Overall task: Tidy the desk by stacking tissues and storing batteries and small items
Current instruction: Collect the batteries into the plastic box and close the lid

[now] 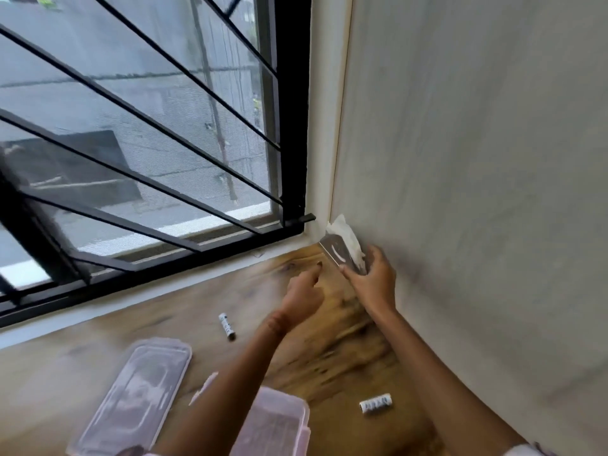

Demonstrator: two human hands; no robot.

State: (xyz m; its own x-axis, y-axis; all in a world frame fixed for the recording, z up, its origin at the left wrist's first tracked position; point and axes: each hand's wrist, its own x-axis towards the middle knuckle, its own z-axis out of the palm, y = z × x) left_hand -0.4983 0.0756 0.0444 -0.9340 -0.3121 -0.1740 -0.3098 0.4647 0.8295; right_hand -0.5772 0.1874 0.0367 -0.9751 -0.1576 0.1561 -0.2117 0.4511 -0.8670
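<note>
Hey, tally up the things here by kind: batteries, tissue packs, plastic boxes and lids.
Batteries: 2
Tissue pack: 1, held in the right hand
Plastic box: 1
Box lid: 1
Total: 5
Blurred pale scrap beside the box: not counted.

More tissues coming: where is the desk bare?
Bare wood: along the window left of the far battery, and between the forearms beyond the near battery. Crowded: the corner, where the right hand holds the tissue pack beside the left hand; lid and box fill the near edge.
</note>
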